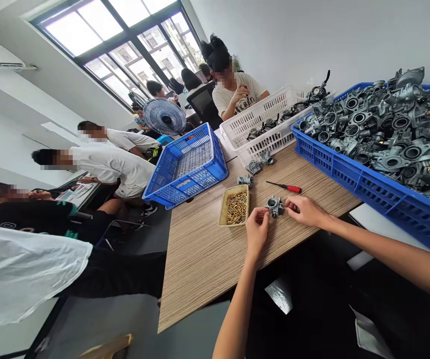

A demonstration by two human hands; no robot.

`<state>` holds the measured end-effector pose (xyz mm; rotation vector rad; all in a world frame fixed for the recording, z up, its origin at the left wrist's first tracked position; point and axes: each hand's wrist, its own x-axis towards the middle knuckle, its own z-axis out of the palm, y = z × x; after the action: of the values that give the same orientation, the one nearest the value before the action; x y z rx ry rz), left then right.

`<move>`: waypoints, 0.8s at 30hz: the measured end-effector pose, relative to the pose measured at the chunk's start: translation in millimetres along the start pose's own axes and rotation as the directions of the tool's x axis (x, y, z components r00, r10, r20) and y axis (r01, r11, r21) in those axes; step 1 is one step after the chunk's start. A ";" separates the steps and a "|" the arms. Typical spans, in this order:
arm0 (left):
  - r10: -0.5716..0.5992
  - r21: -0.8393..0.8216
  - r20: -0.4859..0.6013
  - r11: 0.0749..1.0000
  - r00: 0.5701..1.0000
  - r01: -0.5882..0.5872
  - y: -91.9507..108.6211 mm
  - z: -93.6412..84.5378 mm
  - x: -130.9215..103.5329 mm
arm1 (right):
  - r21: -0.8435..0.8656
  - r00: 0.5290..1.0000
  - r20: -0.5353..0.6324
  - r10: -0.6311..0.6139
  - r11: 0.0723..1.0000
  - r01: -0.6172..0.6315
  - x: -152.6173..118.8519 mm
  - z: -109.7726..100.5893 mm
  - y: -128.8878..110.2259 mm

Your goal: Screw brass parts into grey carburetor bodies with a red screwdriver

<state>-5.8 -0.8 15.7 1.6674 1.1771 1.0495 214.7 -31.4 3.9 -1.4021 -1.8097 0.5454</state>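
A grey metal carburetor-like part (274, 205) lies on the wooden table between my two hands. My left hand (257, 227) is at its left side, fingers curled together at its edge. My right hand (304, 209) is at its right side, thumb and forefinger pinched near it; what they pinch is too small to name. Just left of the part stands a shallow tray (222, 215) holding many small brass pieces (237, 207). Behind the part lies a screwdriver with a red handle (294, 189). More metal parts (245, 180) rest beyond the tray.
A blue crate (349, 180) heaped with metal parts stands at the right. A white basket (263, 145) with black-fitted parts is behind, and a blue crate (200, 180) at the table's left edge. A person (237, 94) sits across; others are at the left, near a fan (165, 116).
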 end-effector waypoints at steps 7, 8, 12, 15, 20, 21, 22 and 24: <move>-0.019 -0.005 -0.055 1.000 0.998 0.019 -3.3 7.5 1.1 | 0.020 1.000 -0.003 -0.001 1.000 0.001 -0.2 -0.5 -0.7; -0.017 -0.013 -0.063 1.000 0.998 0.016 -3.9 9.0 1.0 | 0.021 1.000 -0.002 0.000 1.000 0.001 -0.2 -0.6 -1.0; -0.016 -0.054 -0.086 0.998 0.996 0.012 -5.9 14.5 0.4 | 0.006 1.000 0.003 0.001 1.000 -0.001 -0.2 -1.0 -1.4; -0.020 -0.043 -0.104 0.999 0.994 0.015 -6.1 16.9 0.1 | -0.001 1.000 0.003 -0.003 1.000 0.003 -0.2 -1.2 -1.3; -0.017 -0.017 -0.136 1.000 0.991 0.015 -6.4 17.9 -0.4 | 0.005 1.000 0.009 -0.011 1.000 0.011 -0.8 -1.1 -1.2; -0.018 -0.021 -0.137 1.000 0.990 0.015 -6.9 17.7 -0.7 | 0.003 1.000 0.009 -0.014 1.000 0.014 -0.9 -1.0 -1.1; -0.019 -0.026 -0.137 1.000 0.990 0.016 -7.7 17.5 -1.1 | 0.001 1.000 0.010 -0.016 1.000 0.016 -1.1 -0.8 -0.9; -0.026 -0.042 -0.127 0.999 0.992 0.020 -9.5 16.7 -2.0 | -0.005 1.000 0.009 -0.018 1.000 0.018 -1.2 -0.5 -0.5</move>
<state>6.8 -3.2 1.2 1.5707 1.2457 1.1728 214.8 -32.8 4.2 -1.3872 -1.8307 0.5391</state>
